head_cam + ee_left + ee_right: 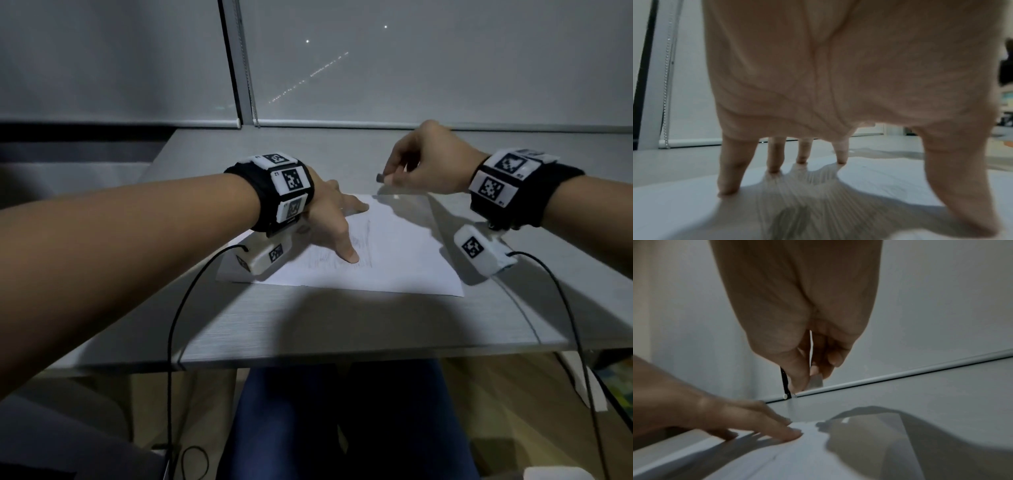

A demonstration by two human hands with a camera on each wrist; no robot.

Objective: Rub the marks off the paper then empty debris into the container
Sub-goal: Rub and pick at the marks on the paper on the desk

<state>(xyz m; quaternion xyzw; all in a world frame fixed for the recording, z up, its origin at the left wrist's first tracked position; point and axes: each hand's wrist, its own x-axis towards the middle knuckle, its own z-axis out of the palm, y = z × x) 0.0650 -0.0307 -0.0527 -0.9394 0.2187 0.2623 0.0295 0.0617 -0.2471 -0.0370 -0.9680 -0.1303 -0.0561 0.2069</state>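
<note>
— Where's the paper?
— Flat on the grey surface, faint pencil marks near its middle. The left hand presses on it, fingers spread.
— And the right hand?
— Above the paper's far edge, its grip pinching a small eraser (greyish). Its wristband tags carry tiny codes, too small to read.

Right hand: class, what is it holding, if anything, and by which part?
The right hand pinches a small eraser by its upper end, thumb and fingers on opposite faces; its lower end hangs free above the table.
</note>
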